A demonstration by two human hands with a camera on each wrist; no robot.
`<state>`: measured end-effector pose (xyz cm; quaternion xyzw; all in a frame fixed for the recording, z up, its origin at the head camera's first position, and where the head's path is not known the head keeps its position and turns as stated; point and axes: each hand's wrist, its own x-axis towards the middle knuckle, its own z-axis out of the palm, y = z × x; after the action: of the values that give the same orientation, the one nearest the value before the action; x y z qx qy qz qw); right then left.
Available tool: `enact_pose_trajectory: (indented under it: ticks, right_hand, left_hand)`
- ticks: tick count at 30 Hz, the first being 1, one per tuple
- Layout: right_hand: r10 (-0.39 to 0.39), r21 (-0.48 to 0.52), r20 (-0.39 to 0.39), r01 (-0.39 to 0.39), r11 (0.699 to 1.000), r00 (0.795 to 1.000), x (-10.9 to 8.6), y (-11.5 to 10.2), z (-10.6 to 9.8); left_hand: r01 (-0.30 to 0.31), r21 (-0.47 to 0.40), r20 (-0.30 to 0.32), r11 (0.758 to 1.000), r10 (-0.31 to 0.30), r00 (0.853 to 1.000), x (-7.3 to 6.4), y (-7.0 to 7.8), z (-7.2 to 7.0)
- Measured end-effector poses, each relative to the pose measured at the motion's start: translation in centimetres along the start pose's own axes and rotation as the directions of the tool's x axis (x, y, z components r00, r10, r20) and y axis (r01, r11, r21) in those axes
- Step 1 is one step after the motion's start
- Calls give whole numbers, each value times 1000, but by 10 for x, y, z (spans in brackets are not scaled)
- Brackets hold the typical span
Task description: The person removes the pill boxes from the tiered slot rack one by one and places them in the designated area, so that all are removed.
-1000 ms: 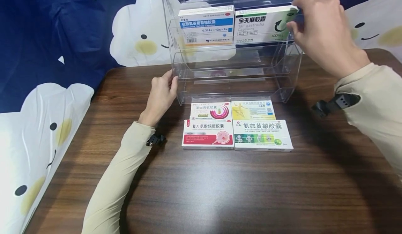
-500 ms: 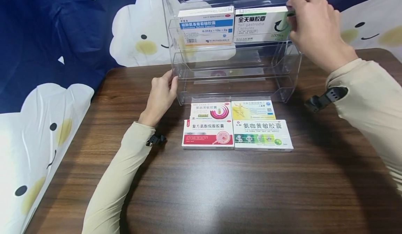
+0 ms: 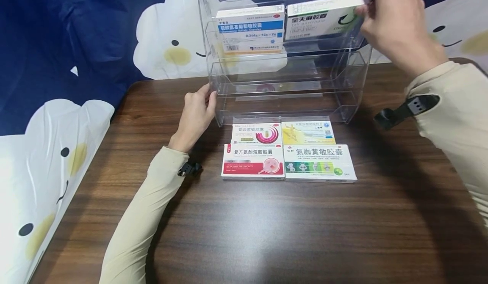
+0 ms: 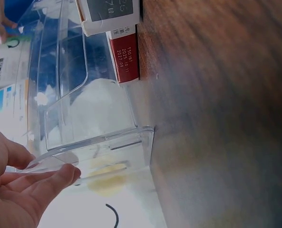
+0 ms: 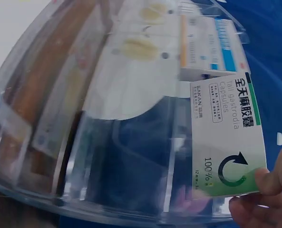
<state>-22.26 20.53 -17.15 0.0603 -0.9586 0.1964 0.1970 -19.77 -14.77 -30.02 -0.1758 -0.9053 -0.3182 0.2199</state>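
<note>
My right hand [image 3: 400, 26] pinches the right end of a white and green medicine box [image 3: 324, 19], lettered "Tall gastrodia Capsules". This box tilts in an upper tier of a clear plastic rack [image 3: 282, 93], its right end higher than its left. Beside it on the same tier stands a blue and white medicine box [image 3: 251, 30]. The left hand [image 3: 194, 117] holds the rack's left side panel low down, and in the left wrist view its thumb and fingers [image 4: 60, 183] pinch that clear edge. In the right wrist view the thumb [image 5: 269, 180] lies on the green corner.
In front of the rack, several medicine boxes lie flat on the brown wooden table [image 3: 248, 233]: a red and white box [image 3: 253, 163], a green and white one [image 3: 320, 163], a pink and white one [image 3: 255, 133] and a yellow one [image 3: 308, 132]. A blue cloud-patterned cloth [image 3: 95, 30] hangs behind.
The right hand first shifted slightly left along the gastrodia box, then rose and moved right, lifting the box's right end so that it tilts. The left hand stays on the rack.
</note>
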Motion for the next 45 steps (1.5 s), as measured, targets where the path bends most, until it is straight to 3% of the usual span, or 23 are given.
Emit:
enact_pose_trajectory:
  ticks: [7,13,15,18,20,22,26,31,35,37,38,39,42,45]
  right_hand:
    - [-17,43,-60,20,999,998,-12,1,-18]
    - [-75,25,-179,81,996,981,-17,16,-27]
    - [-70,25,-182,76,997,981,-19,22,-28]
    - [-78,89,-168,94,992,983,-26,28,-29]
    - [-61,196,-143,89,977,988,-33,30,-30]
    - [-46,346,-110,82,935,993,-40,30,-31]
    - [-14,618,-16,21,786,1000,-59,34,-30]
    - [-32,754,21,6,656,999,-86,44,-17]
    - [-31,869,11,6,495,999,-106,50,0]
    - [-38,897,-5,21,442,999,-114,51,8]
    - [-38,916,-10,24,400,999,-118,52,12]
    - [-35,921,-13,26,389,999,-122,51,15]
    - [-5,918,-24,24,395,1000,-132,51,23]
    - [37,932,-10,-4,362,999,-141,52,28]
  left_hand:
    - [-1,1,4,1000,1,1000,-1,2,-1]
    - [-2,0,5,1000,2,1000,-1,1,0]
    - [-3,-5,4,1000,3,1000,-2,1,1]
    - [-9,-7,4,1000,9,1000,-1,1,1]
    - [-8,-11,5,1000,8,1000,-1,2,1]
    - [-2,-14,9,1000,3,1000,-2,2,1]
    - [7,-18,7,1000,-7,1000,-2,2,1]
    - [10,-21,6,1000,-10,1000,-1,3,0]
    - [11,-14,7,1000,-11,1000,-1,2,0]
    - [10,-11,7,1000,-10,1000,-1,2,0]
    - [9,-12,6,1000,-9,1000,-1,2,0]
    - [7,-12,5,1000,-7,1000,-1,2,0]
    - [3,-14,3,1000,-3,1000,-1,2,0]
    - [2,-18,1,1000,-2,1000,-1,1,0]
